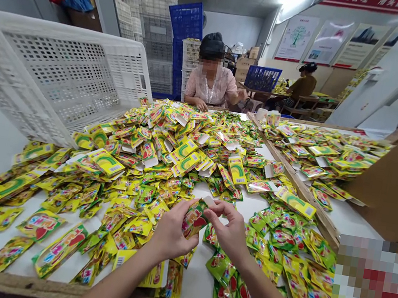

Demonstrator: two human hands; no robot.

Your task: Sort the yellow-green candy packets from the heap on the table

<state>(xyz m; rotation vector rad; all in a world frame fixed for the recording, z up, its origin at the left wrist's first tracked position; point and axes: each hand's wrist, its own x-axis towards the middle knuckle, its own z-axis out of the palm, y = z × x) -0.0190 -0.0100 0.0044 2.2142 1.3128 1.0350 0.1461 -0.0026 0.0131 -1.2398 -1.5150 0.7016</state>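
A small green and yellow candy box [194, 220] with a watermelon print is between my two hands, above the middle of the white table. My left hand [174, 225] wraps round the box from the left, thumb along its lower edge. At the upper right end, by a white flap [209, 201], the fingers of my right hand [229, 227] are pinched together. Whether they grip the flap or something small is hard to make out. Small green candy packets [284, 230] lie right of my hands, yellow packets [127, 223] to the left.
Behind my hands rises a heap of flat candy boxes [183, 151]. A tipped white plastic crate [68, 42] stands at the left. A wooden divider [300, 188] runs along the right, near a cardboard box [397, 185]. Across the table sits a person [213, 83].
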